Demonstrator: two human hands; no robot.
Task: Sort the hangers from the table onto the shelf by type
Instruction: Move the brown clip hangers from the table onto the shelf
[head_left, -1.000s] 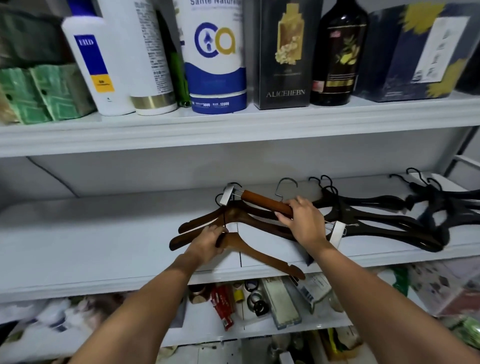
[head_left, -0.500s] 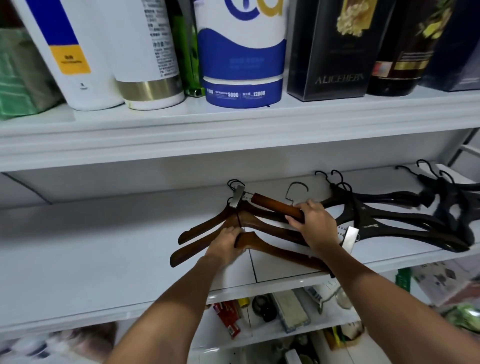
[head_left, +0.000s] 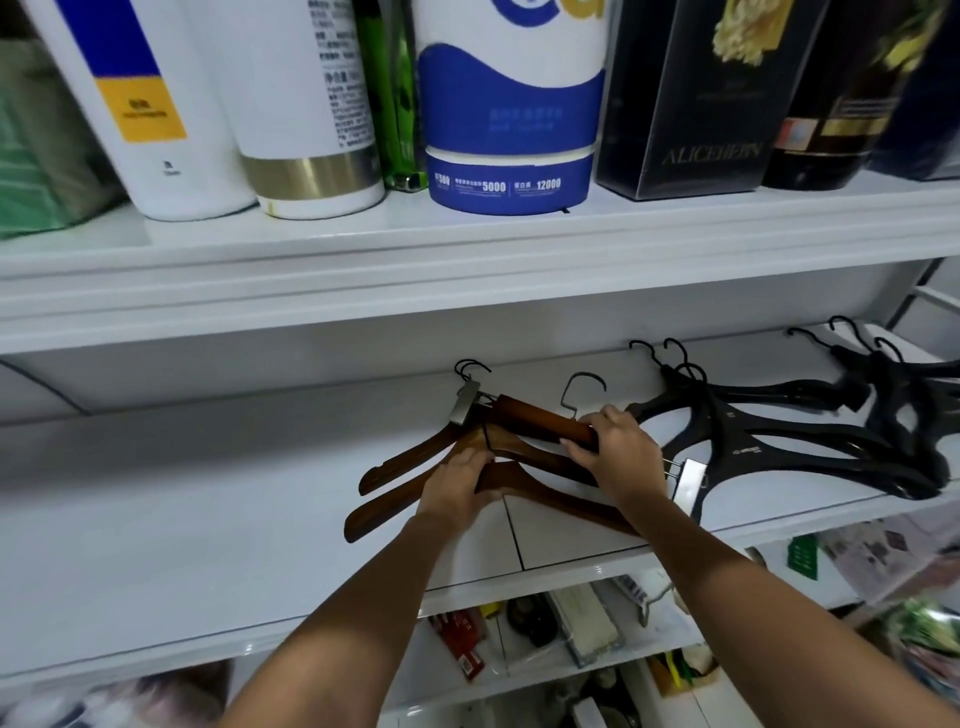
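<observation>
On the white middle shelf (head_left: 156, 519) lies a small stack of brown wooden hangers (head_left: 395, 467). My left hand (head_left: 457, 483) grips the neck of the front curved wooden hanger (head_left: 561, 499). My right hand (head_left: 618, 457) is closed on the bar of a wooden clip hanger (head_left: 540, 421), which has metal clips at both ends and lies across the stack. To the right lies a pile of black plastic hangers (head_left: 769, 441), and a second black pile (head_left: 909, 395) sits at the far right.
The upper shelf (head_left: 467, 249) holds white bottles (head_left: 291, 104), a blue and white tub (head_left: 509, 130), a black box (head_left: 701, 104) and a dark bottle. Below the hanger shelf, a lower shelf (head_left: 545, 623) carries small cluttered items. The left half of the middle shelf is bare.
The view has come closer to the shelf. Both hands have slid the wooden hangers a little further back on the shelf, keeping their grips.
</observation>
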